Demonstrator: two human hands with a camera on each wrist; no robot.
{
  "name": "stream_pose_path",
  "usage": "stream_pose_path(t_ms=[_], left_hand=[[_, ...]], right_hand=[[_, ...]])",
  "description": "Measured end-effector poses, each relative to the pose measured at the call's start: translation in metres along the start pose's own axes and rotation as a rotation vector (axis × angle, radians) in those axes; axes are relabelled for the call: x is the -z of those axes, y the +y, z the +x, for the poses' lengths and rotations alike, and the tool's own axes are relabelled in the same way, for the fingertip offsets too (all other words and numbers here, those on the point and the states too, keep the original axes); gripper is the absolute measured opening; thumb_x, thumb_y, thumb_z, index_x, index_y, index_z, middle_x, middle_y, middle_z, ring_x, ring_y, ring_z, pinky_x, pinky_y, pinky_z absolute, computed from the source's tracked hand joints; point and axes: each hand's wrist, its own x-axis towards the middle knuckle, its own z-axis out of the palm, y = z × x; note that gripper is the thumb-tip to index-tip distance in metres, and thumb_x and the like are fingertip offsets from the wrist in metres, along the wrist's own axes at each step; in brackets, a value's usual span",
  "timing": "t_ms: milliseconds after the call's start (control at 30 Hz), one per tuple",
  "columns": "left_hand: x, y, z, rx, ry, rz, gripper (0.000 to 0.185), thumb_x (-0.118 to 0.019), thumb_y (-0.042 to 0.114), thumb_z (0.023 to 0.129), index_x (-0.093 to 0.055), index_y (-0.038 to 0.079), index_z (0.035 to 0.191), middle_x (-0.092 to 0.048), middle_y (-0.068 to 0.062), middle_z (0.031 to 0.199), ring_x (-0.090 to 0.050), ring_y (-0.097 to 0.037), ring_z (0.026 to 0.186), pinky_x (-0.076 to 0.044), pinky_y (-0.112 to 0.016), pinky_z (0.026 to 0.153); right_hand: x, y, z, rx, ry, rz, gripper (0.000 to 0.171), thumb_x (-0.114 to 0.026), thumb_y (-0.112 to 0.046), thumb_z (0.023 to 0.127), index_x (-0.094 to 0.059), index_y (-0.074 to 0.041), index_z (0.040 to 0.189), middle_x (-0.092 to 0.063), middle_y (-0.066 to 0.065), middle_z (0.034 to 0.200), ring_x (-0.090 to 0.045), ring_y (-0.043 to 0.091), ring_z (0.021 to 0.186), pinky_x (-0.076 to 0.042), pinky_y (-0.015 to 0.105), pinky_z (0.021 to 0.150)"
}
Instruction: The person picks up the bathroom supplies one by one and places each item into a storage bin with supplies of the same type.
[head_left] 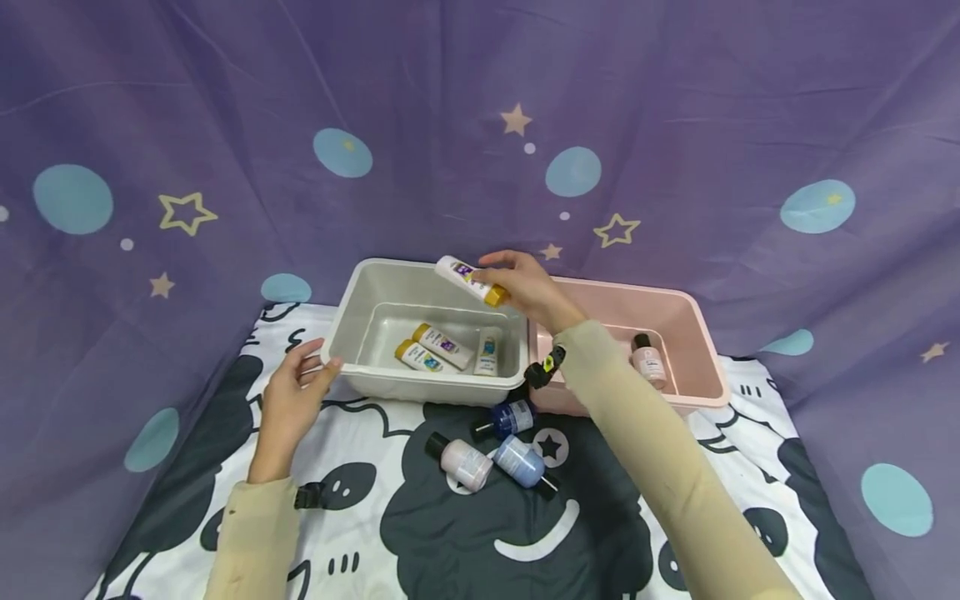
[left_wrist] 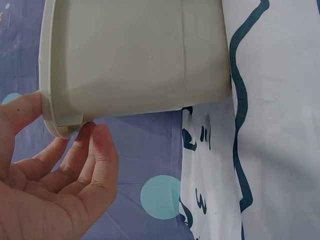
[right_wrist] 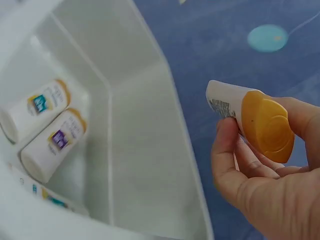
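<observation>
Pinched in my right hand (head_left: 528, 287) is a white bottle with a gold cap (head_left: 468, 279), tilted above the back edge of the light grey bin (head_left: 427, 383). Its gold cap (right_wrist: 267, 127) faces the right wrist camera. Inside that bin lie two white bottles with yellow caps (head_left: 442, 344) and a third white bottle (head_left: 487, 350). My left hand (head_left: 292, 404) holds the bin's front left corner, with thumb and fingertips about the rim (left_wrist: 48, 75) in the left wrist view.
A pink bin (head_left: 697, 350) adjoins on the right, holding a pale pink bottle with a black cap (head_left: 649, 363). In front lie a dark blue bottle (head_left: 516, 417), a light blue bottle (head_left: 519, 460) and another pale pink bottle (head_left: 467, 465) on the patterned cloth (head_left: 450, 567). Purple fabric (head_left: 450, 167) hangs behind.
</observation>
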Motion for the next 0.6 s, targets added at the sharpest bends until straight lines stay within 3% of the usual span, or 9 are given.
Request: stream_pose_path(t_ms=[200,367,467,600], left_hand=[[-0.001,0.001,0.001,-0.006,-0.003,-0.006,0.059,-0.064,0.039,0.098,-0.048,0.01,0.148,-0.06,-0.02,0.133,-0.062,-0.032,0.114,-0.048,-0.01,0.07],[-0.001,0.002,0.001,-0.001,-0.007,-0.008,0.057,-0.065,0.034,0.099,-0.048,0.01,0.148,-0.06,-0.02,0.133,-0.062,-0.032,0.114,-0.048,-0.011,0.071],[-0.001,0.001,0.001,0.004,-0.008,-0.003,0.057,-0.065,0.032,0.099,-0.048,0.01,0.148,-0.06,-0.02,0.133,-0.062,-0.033,0.115,-0.048,-0.011,0.071],[0.0,0.0,0.002,0.004,-0.003,0.003,0.057,-0.065,0.033,0.099,-0.048,0.01,0.148,-0.06,-0.02,0.133,-0.062,-0.033,0.115,-0.048,-0.011,0.071]], right_hand=[[-0.005,0.015,0.023,-0.026,0.046,-0.046,0.035,-0.073,-0.002,0.089,-0.058,0.005,0.12,-0.06,0.012,0.092,-0.059,0.016,0.067,-0.052,0.024,0.056],[-0.007,0.023,0.031,-0.045,0.071,-0.021,0.028,-0.068,0.004,0.091,-0.057,0.005,0.117,-0.061,0.013,0.09,-0.06,0.017,0.069,-0.054,0.026,0.06],[-0.007,0.025,0.034,-0.037,0.087,0.036,0.024,-0.063,0.007,0.093,-0.057,0.005,0.115,-0.063,0.019,0.094,-0.063,0.019,0.068,-0.056,0.028,0.064],[-0.008,0.024,0.034,-0.02,0.086,0.072,0.023,-0.06,0.006,0.095,-0.056,0.005,0.118,-0.063,0.029,0.111,-0.066,0.022,0.071,-0.058,0.03,0.067]])
